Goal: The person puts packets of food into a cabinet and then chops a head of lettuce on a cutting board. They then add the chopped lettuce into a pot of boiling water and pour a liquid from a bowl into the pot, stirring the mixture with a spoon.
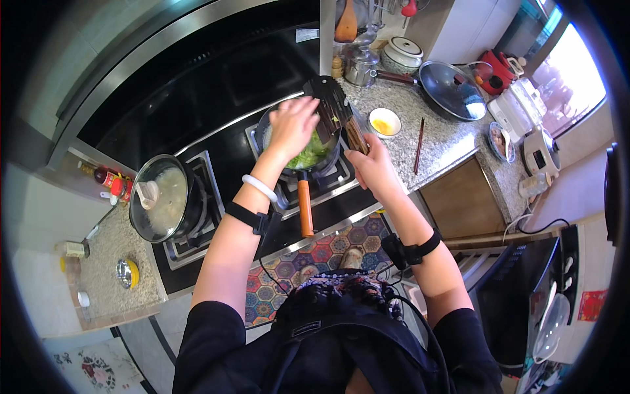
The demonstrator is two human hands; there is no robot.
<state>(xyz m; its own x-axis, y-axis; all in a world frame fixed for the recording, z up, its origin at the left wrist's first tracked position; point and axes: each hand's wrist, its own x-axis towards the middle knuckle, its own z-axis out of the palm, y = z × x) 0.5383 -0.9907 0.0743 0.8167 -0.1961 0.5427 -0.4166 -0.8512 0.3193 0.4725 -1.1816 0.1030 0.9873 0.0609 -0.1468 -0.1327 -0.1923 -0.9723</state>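
My right hand (372, 165) grips the wooden handle of a broad black-bladed tool (327, 106), which looks like a kitchen knife. Its blade is tilted over the right side of a frying pan (317, 166), with a green bit stuck to it. Shredded green leaves (309, 151) lie in the pan, whose orange-brown handle (305, 209) points towards me. Above the pan, my left hand (294, 123) has its fingers apart and holds nothing I can see. Its fingertips are near the blade; whether they touch is unclear. The hand hides part of the pan.
A glass-lidded pot (167, 197) stands on the left burner. Right of the pan are a bowl of beaten egg (385, 123), chopsticks (420, 146) and a lidded wok (452, 91) on the granite counter. A yellow-sided metal bowl (129, 274) sits at the left.
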